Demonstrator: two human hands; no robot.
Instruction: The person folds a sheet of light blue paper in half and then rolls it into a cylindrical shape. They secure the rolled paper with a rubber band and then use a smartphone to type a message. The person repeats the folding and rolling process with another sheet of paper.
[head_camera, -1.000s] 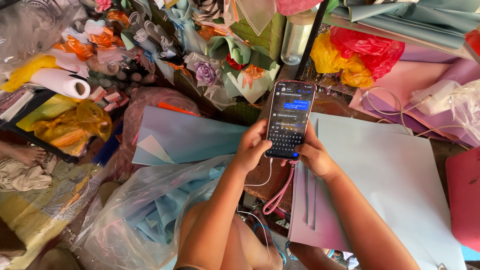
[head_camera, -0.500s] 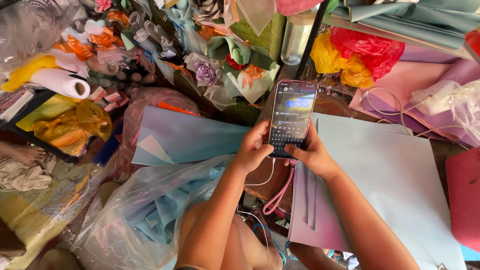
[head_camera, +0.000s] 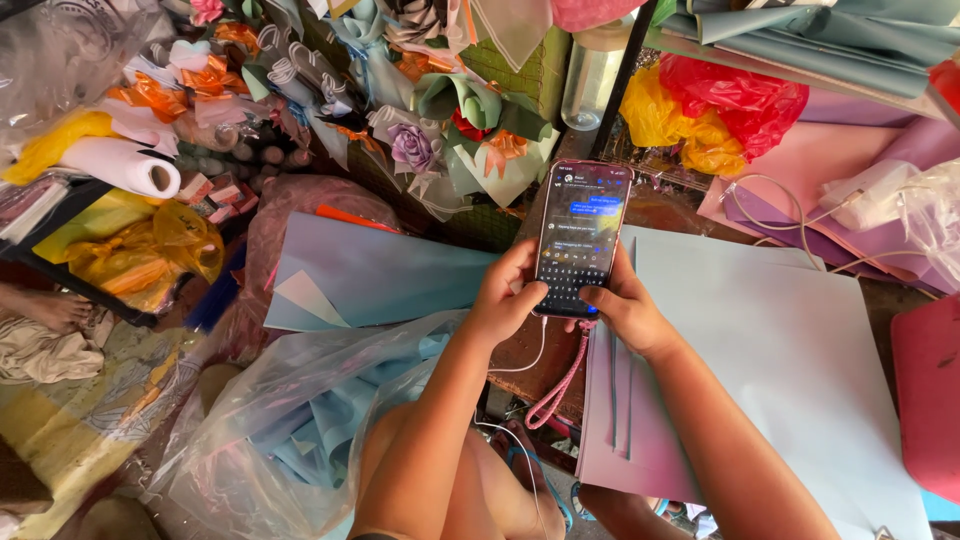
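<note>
Both hands — left hand (head_camera: 503, 305), right hand (head_camera: 622, 310) — grasp a phone (head_camera: 582, 235), screen lit, thumbs on it; blue paper (head_camera: 790, 360) lies beneath.

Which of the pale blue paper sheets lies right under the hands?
The big flat sheet on the right: the right hand rests over its left edge. The other sheet lies left, partly folded, untouched.

A cluttered gift-wrap and paper-flower craft workshop

Ribbon bows (head_camera: 150, 95), a paper rose (head_camera: 413, 147), a white paper roll (head_camera: 120, 165) and pastel sheets (head_camera: 790, 350) — heaped everywhere.
</note>
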